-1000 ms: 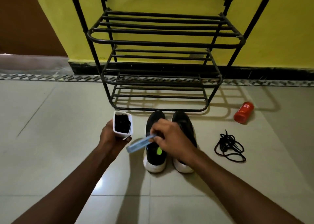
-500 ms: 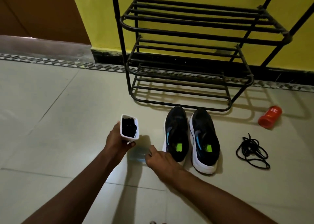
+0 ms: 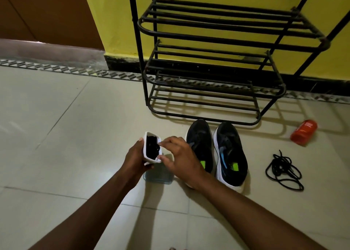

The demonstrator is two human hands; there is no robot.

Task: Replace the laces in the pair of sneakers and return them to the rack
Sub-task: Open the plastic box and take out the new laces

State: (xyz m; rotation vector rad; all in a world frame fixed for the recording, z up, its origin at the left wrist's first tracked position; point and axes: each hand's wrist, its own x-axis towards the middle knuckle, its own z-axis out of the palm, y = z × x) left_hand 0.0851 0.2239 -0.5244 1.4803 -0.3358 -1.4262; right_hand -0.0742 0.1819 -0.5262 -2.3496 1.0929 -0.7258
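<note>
The left hand's [image 3: 135, 157] fingers were curled round a small white container [image 3: 145, 149], gripping it from the side and holding it up off the floor [image 3: 75, 136]. One bundle of black laces [image 3: 152, 147] lay inside the container, between the two hands. The right hand [image 3: 181, 158] had its forefinger and thumb curved, with their tips at the container's near rim. Whether they pinched the rim or only touched it could not be told, and they were not on the laces.

Directly under the hands, one clear lid [image 3: 159, 175] lay flat on the floor. Just beside the right hand stood one sneaker [image 3: 199, 139], partly hidden by the wrist. The other sneaker [image 3: 230, 153] stood touching it, making two, both black with white soles and with their toes toward one black metal rack [image 3: 208, 39]. Well apart to the side lay one loose coil of black lace [image 3: 283, 170], and beyond it one orange bottle [image 3: 303, 132] on its side.
</note>
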